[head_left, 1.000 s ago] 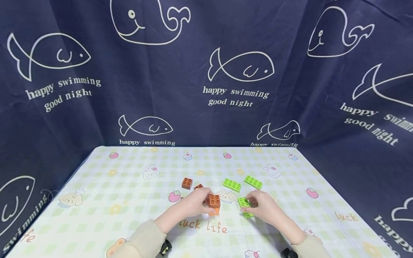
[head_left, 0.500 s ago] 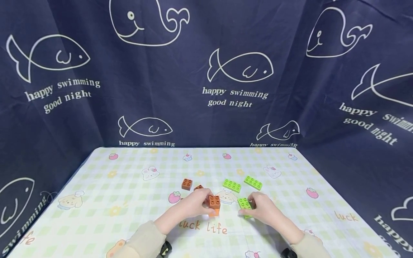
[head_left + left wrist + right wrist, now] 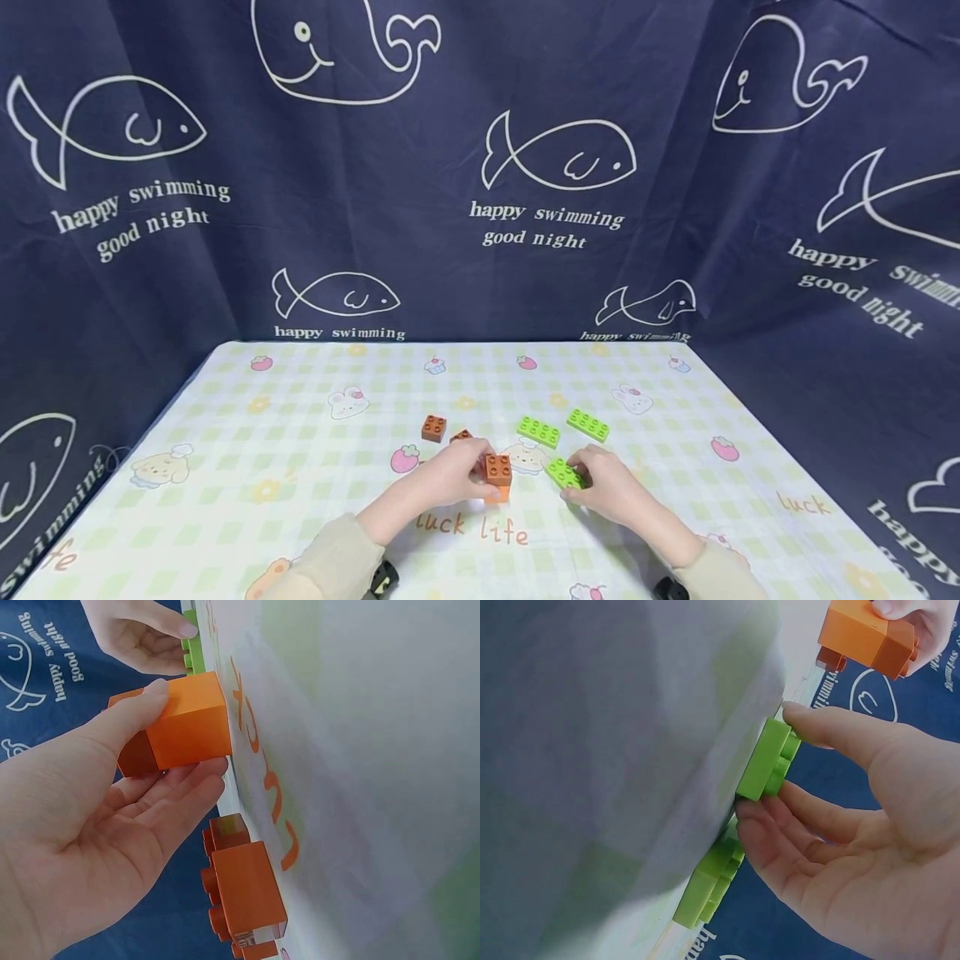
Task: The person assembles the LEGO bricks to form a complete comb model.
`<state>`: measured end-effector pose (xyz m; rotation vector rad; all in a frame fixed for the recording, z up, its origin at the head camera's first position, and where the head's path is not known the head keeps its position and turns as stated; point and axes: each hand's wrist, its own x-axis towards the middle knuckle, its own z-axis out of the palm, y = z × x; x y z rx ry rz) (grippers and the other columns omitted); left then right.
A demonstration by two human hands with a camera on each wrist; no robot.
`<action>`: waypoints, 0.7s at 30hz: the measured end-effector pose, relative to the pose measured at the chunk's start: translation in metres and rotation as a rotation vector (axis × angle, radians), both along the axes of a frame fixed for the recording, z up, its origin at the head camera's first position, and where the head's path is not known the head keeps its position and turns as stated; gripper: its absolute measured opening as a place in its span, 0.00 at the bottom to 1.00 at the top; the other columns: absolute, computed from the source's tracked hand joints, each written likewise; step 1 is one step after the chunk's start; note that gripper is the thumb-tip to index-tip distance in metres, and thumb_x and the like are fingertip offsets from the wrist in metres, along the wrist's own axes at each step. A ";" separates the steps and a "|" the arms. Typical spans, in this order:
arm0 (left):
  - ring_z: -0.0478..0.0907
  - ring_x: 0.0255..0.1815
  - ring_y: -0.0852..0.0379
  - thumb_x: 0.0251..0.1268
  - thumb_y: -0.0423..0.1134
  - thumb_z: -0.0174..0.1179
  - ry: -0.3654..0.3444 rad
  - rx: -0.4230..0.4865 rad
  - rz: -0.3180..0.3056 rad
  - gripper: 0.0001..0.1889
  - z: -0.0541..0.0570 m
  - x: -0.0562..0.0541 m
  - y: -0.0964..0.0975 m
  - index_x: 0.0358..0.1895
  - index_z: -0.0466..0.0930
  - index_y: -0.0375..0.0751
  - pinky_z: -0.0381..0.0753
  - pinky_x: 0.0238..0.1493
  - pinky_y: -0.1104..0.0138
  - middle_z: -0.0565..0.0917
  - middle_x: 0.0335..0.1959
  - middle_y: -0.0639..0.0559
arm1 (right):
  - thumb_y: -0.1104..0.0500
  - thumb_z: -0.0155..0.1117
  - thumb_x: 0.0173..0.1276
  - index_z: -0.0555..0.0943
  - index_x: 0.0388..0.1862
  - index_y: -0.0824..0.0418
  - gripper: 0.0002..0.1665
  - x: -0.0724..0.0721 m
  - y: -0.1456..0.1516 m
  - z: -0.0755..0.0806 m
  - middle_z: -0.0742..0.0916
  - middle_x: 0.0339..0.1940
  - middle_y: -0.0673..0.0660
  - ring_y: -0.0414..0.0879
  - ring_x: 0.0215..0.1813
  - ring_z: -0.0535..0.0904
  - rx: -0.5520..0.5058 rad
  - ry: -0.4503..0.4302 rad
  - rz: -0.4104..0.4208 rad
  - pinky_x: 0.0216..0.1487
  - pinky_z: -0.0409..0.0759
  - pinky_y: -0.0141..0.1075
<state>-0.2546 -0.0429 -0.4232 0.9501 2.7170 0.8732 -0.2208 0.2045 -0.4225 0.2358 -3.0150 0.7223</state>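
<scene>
My left hand (image 3: 450, 475) grips a two-brick stack at the table's middle: a reddish-brown toy brick (image 3: 498, 467) on top of an orange toy brick (image 3: 196, 720). In the left wrist view the thumb lies across the stack's near side, with fingers behind it. To the right, my right hand (image 3: 606, 482) pinches a thin light-green toy brick (image 3: 562, 472) between thumb and fingers, studs up. The right wrist view shows this green brick (image 3: 765, 761) low at the tablecloth; whether it touches the cloth I cannot tell. Part of it is hidden by the fingers in the head view.
Two more flat green bricks (image 3: 539, 431) lie beyond the right hand. Behind the left hand are several brown bricks (image 3: 433, 427), some partly covered by that hand. A patterned cloth (image 3: 262, 533) covers the table, and a dark blue curtain (image 3: 420, 208) hangs around it.
The green brick in my right hand has turned, now slanting more sideways, and its visible end sits slightly farther left. My left hand and the orange-and-brown stack stay put.
</scene>
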 end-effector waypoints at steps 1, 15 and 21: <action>0.74 0.31 0.65 0.51 0.49 0.69 0.001 0.001 0.000 0.24 0.000 0.000 0.000 0.48 0.75 0.40 0.76 0.35 0.74 0.78 0.33 0.58 | 0.59 0.76 0.46 0.80 0.42 0.65 0.23 0.000 0.000 0.000 0.80 0.32 0.50 0.41 0.35 0.75 0.000 0.005 0.002 0.42 0.78 0.39; 0.73 0.31 0.65 0.51 0.49 0.69 -0.014 0.007 0.012 0.24 0.000 0.002 0.000 0.48 0.75 0.40 0.75 0.34 0.75 0.77 0.32 0.59 | 0.57 0.77 0.45 0.80 0.46 0.66 0.29 -0.001 0.003 -0.002 0.82 0.38 0.54 0.48 0.43 0.79 0.011 0.003 0.000 0.50 0.79 0.45; 0.73 0.31 0.65 0.52 0.49 0.69 -0.019 0.008 0.006 0.24 0.001 0.001 0.001 0.48 0.75 0.40 0.75 0.34 0.75 0.78 0.33 0.58 | 0.56 0.78 0.43 0.81 0.43 0.66 0.27 -0.001 0.004 -0.001 0.83 0.37 0.55 0.48 0.42 0.79 0.008 0.009 -0.011 0.50 0.79 0.46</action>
